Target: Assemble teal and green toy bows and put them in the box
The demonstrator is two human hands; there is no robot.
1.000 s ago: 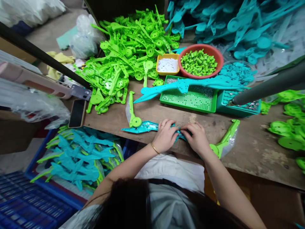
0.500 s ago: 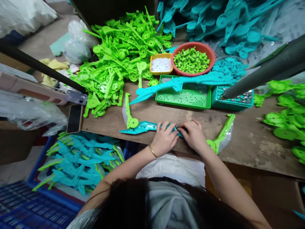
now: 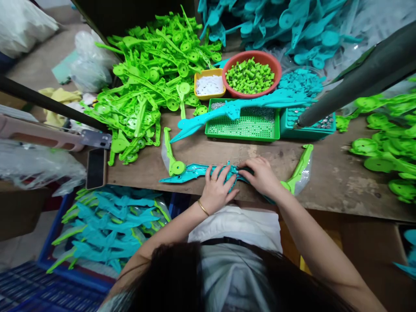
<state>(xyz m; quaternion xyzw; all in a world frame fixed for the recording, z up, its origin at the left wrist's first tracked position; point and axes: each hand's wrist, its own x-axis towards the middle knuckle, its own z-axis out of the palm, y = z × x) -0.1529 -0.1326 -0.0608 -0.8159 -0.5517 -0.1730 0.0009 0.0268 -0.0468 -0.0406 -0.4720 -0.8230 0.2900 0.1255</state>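
Note:
A turquoise half shell of a toy bow lies open side up along the table's front edge. Green limbs are joined at both ends, a left one and a right one. My left hand lies over the shell's middle, fingers curved across it and thumb on the near side. Bent and close together, the fingers of my right hand are at the shell just right of centre; whatever small thing they pinch is hidden. Another turquoise bow shell rests across the green perforated tray beyond my hands.
Green limb parts are heaped at back left. A yellow tray, a red bowl of green pieces and a turquoise bin stand behind. A phone lies left. Bow assemblies fill a crate below; a dark pole slants at right.
The view has shifted slightly, moving the table's things left. My right fingertips have drawn a little away from my left hand, and more of the shell's middle shows between them.

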